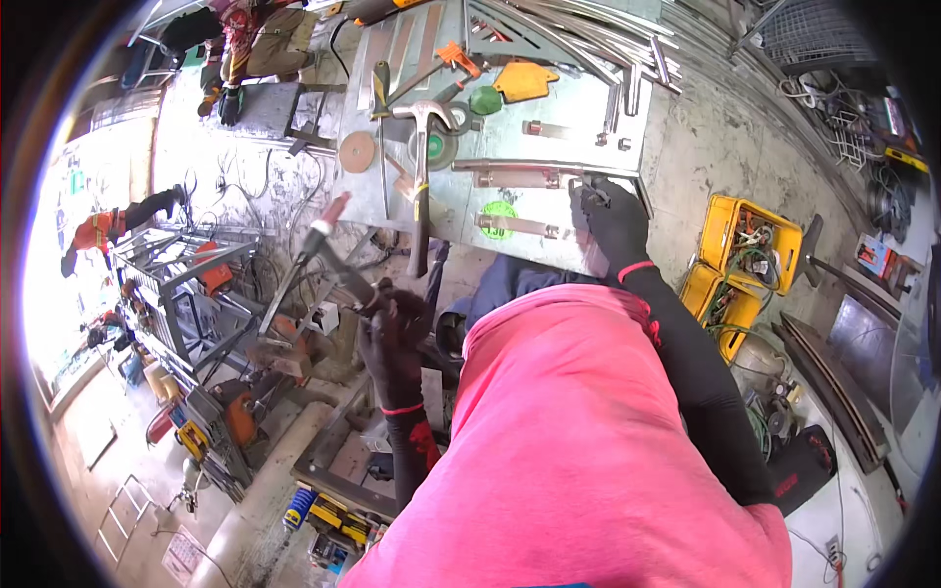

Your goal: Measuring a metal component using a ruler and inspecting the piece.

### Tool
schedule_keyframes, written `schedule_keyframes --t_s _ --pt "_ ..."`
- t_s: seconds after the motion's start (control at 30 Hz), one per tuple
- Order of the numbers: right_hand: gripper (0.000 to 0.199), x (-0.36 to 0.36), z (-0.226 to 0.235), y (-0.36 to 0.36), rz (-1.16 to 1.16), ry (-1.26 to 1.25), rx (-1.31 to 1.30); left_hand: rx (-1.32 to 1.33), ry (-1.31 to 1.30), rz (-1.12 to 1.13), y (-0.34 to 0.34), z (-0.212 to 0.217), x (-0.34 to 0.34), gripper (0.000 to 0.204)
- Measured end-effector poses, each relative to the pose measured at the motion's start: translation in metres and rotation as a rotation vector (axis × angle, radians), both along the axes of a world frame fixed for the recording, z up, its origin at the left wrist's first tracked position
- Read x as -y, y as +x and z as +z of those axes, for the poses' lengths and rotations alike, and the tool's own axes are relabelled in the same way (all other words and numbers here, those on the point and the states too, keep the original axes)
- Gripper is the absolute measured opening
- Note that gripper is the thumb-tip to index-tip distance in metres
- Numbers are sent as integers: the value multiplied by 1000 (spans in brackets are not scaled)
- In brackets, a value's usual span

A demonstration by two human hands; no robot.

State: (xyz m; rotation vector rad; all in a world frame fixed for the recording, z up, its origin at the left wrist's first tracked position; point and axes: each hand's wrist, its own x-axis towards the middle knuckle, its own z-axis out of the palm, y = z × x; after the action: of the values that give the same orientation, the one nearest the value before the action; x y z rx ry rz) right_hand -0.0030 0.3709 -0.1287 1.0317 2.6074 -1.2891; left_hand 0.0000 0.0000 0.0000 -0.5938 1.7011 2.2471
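My left hand (394,338), in a dark glove, is raised left of the table and closed round the grey handle of a welding torch (338,265). The torch slants up and away, with a white collar and a pink nozzle. My right hand (610,211), also gloved, rests at the table's near right, fingers curled at the right end of a short metal tube (515,179). What its fingertips grip is hidden. A second short tube (520,225) lies nearer, over a round green sticker (497,221). Behind them lies a long metal bar (510,165).
The metal table (588,147) carries a claw hammer (422,167), an orange clamp (456,61), a yellow flat piece (524,81) and discs. Yellow crates (750,235) stand right. Metal frames (181,294) and cables fill the left. Another person (235,59) is at the far left.
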Motion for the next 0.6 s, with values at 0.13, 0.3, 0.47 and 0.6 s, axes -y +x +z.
schedule_keyframes --t_s 0.13,0.3,0.47,0.6 --pt "42 -2 4 11 8 18 47 94 -297 -203 -24 -1 -23 29" --pt "40 0 -5 -1 -18 -59 51 99 -219 -243 -51 -14 -39 36" --pt "43 -9 -22 6 -49 -153 43 26 -289 -339 -69 -12 -51 43" --pt "38 -5 -11 0 -24 -122 47 82 -239 -337 -68 -23 -44 48"
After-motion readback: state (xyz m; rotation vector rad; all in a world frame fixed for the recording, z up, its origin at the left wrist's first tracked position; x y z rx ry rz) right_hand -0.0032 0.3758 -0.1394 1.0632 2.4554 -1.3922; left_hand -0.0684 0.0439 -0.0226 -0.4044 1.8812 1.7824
